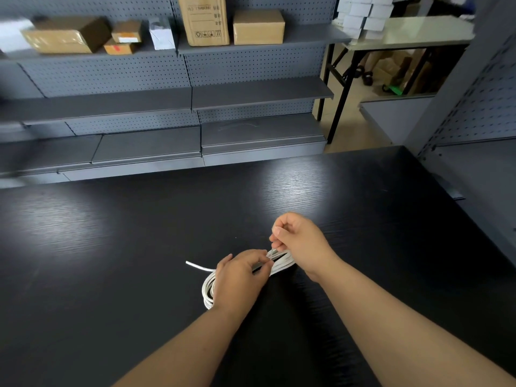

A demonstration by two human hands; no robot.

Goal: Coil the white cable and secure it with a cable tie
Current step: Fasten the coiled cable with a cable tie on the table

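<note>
Two hands are meeting over the white cable (208, 292), lying coiled on the black table (111, 247) at 6 o'clock. The left hand (240, 277) is pinching the loops together. The right hand (300, 241) is pinching a thin white strip (273, 252), maybe the tie. Light, springy loops are probably needing a squeeze where they bunch.

Coiled cable (208, 289) on the table (139, 247), left hand (237, 277) over its middle, right hand (298, 238) at its right end, shelving (111, 104) behind the table, cardboard boxes (258, 27) on its upper shelf, folding table (413, 32) far right.
</note>
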